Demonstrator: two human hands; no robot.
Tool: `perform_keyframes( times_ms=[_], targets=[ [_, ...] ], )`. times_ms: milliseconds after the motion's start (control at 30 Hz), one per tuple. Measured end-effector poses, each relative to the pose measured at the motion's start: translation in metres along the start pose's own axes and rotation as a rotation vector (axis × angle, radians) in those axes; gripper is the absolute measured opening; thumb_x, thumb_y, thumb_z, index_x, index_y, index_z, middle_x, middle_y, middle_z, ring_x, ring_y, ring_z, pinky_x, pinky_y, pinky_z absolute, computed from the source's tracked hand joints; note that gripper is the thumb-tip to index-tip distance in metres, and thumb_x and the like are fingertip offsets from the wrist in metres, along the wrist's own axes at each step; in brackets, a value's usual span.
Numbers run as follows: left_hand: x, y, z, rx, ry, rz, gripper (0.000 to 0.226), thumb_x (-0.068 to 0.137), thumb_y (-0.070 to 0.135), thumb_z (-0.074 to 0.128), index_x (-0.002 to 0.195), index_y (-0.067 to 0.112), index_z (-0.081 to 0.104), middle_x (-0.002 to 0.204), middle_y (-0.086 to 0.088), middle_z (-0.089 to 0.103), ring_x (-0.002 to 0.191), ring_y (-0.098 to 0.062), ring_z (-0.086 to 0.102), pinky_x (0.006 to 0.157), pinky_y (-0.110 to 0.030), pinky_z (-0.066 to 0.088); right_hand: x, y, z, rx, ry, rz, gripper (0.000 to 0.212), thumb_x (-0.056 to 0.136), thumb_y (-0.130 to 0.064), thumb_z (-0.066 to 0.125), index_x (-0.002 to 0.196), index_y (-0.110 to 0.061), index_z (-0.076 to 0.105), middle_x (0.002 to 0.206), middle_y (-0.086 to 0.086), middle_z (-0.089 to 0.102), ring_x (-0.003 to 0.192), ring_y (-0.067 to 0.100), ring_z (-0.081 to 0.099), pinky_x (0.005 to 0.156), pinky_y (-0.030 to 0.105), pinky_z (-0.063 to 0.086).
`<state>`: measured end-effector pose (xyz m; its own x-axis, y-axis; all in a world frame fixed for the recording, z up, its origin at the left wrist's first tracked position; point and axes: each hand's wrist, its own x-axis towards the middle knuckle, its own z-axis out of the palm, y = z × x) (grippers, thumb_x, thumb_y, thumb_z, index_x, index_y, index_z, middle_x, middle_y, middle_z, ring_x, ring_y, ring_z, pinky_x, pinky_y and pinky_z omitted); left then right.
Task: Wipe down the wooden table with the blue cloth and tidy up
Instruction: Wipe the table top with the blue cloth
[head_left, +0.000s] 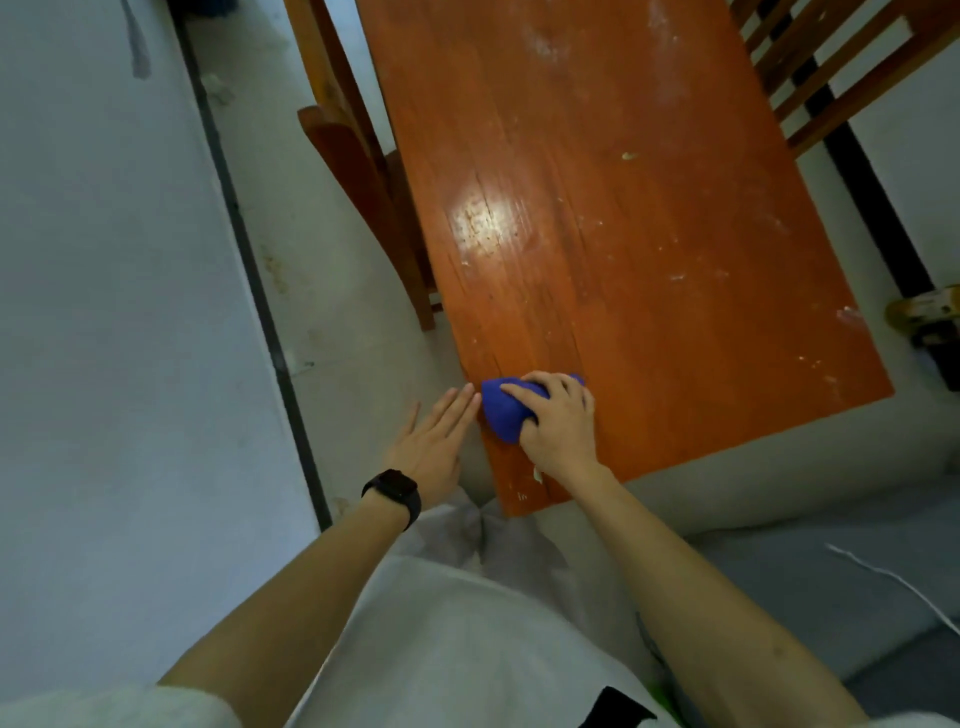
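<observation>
The right hand (558, 421) reaches forward, palm down, its grip curled round the bunched blue cloth (501, 410) pressed on the wooden worktop (649, 234). Just left of that grip, the left hand (436, 441) lies flat, fingers straight, black watch (395, 491) on the wrist.

The orange wooden table (649, 234) fills the upper middle of the frame, shiny, with pale spots. The blue cloth (501, 410) sits bunched up at its lower left edge.
</observation>
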<state>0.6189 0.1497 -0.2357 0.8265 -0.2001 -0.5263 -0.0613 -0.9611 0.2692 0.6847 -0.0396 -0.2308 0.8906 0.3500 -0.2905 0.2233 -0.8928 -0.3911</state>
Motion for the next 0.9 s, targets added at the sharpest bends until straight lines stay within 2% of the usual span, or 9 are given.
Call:
perform_keyframes(
  times_ms=[67, 133, 267, 367, 500, 633, 733, 800, 900],
  targets=[
    [0.004, -0.001, 0.003, 0.015, -0.035, 0.036, 0.079, 0.096, 0.016, 0.040, 0.155, 0.023, -0.012, 0.152, 0.008, -0.030, 0.146, -0.010, -0.019, 0.120, -0.051, -0.004, -0.034, 0.012, 0.015, 0.060, 0.005, -0.046, 0.045, 0.067, -0.021, 0.050, 0.100, -0.038, 0.074, 0.113, -0.009, 0.064, 0.112, 0.018, 0.048, 0.098, 0.037, 0.026],
    [0.003, 0.002, 0.007, 0.021, -0.058, 0.044, 0.078, 0.097, 0.018, 0.039, 0.155, 0.021, -0.013, 0.153, 0.007, -0.031, 0.146, -0.011, -0.021, 0.118, -0.049, -0.008, -0.080, 0.028, 0.018, 0.022, -0.148, -0.099, 0.043, 0.064, -0.024, 0.042, 0.088, -0.038, 0.076, 0.106, -0.011, 0.067, 0.107, 0.018, 0.052, 0.095, 0.033, 0.025],
    [0.003, 0.013, 0.007, 0.016, -0.040, 0.016, 0.068, 0.102, 0.033, 0.028, 0.155, 0.017, -0.011, 0.162, -0.001, -0.021, 0.149, -0.017, -0.016, 0.117, -0.048, -0.010, -0.131, 0.059, -0.018, 0.021, -0.541, 0.144, 0.050, 0.071, -0.009, 0.044, 0.102, -0.032, 0.075, 0.118, -0.012, 0.065, 0.116, 0.014, 0.051, 0.103, 0.036, 0.036],
    [0.003, 0.017, 0.005, -0.003, -0.040, -0.002, 0.064, 0.104, 0.039, 0.021, 0.156, 0.016, -0.009, 0.162, -0.001, -0.019, 0.150, -0.017, -0.015, 0.119, -0.048, -0.008, -0.110, 0.065, -0.045, 0.114, -0.289, 0.256, 0.054, 0.067, -0.011, 0.043, 0.106, -0.033, 0.074, 0.120, -0.011, 0.066, 0.116, 0.016, 0.050, 0.101, 0.042, 0.040],
    [0.001, 0.017, 0.003, 0.013, -0.053, 0.002, 0.063, 0.104, 0.042, 0.018, 0.156, 0.017, -0.009, 0.162, 0.000, -0.018, 0.150, -0.016, -0.014, 0.119, -0.049, -0.007, -0.032, 0.041, -0.045, 0.110, 0.010, 0.173, 0.058, 0.072, -0.014, 0.049, 0.123, -0.035, 0.066, 0.132, -0.004, 0.058, 0.124, 0.022, 0.046, 0.104, 0.045, 0.036],
    [0.004, 0.018, 0.003, 0.017, -0.041, -0.027, 0.062, 0.104, 0.041, 0.018, 0.156, 0.017, -0.006, 0.164, 0.000, -0.014, 0.150, -0.016, -0.011, 0.121, -0.050, -0.003, 0.002, 0.023, -0.016, -0.021, -0.064, 0.044, 0.067, 0.077, -0.011, 0.052, 0.139, -0.035, 0.051, 0.148, 0.004, 0.045, 0.135, 0.029, 0.038, 0.111, 0.050, 0.033],
    [0.003, 0.028, -0.003, -0.055, -0.044, -0.066, 0.062, 0.105, 0.041, 0.019, 0.157, 0.016, -0.001, 0.164, -0.001, -0.009, 0.151, -0.017, -0.007, 0.121, -0.048, -0.004, -0.054, 0.055, -0.003, -0.037, -0.103, -0.044, 0.059, 0.069, -0.012, 0.060, 0.125, -0.032, 0.058, 0.134, 0.005, 0.054, 0.122, 0.033, 0.049, 0.099, 0.053, 0.042],
    [0.005, 0.037, -0.008, -0.108, -0.012, -0.107, 0.061, 0.104, 0.042, 0.020, 0.157, 0.013, 0.007, 0.165, -0.004, -0.003, 0.151, -0.019, -0.002, 0.121, -0.048, -0.002, -0.104, 0.089, -0.007, -0.059, -0.206, 0.055, 0.048, 0.069, -0.019, 0.058, 0.115, -0.035, 0.059, 0.125, 0.002, 0.057, 0.114, 0.030, 0.052, 0.091, 0.048, 0.044],
    [0.017, 0.053, -0.012, -0.192, 0.103, -0.188, 0.053, 0.102, 0.040, 0.028, 0.147, 0.011, 0.033, 0.161, -0.010, 0.020, 0.151, -0.026, 0.006, 0.121, -0.052, 0.006, -0.151, 0.134, -0.029, -0.044, -0.307, 0.337, 0.054, 0.076, -0.027, 0.042, 0.127, -0.036, 0.055, 0.131, 0.000, 0.054, 0.114, 0.026, 0.051, 0.091, 0.043, 0.044]
  ],
)
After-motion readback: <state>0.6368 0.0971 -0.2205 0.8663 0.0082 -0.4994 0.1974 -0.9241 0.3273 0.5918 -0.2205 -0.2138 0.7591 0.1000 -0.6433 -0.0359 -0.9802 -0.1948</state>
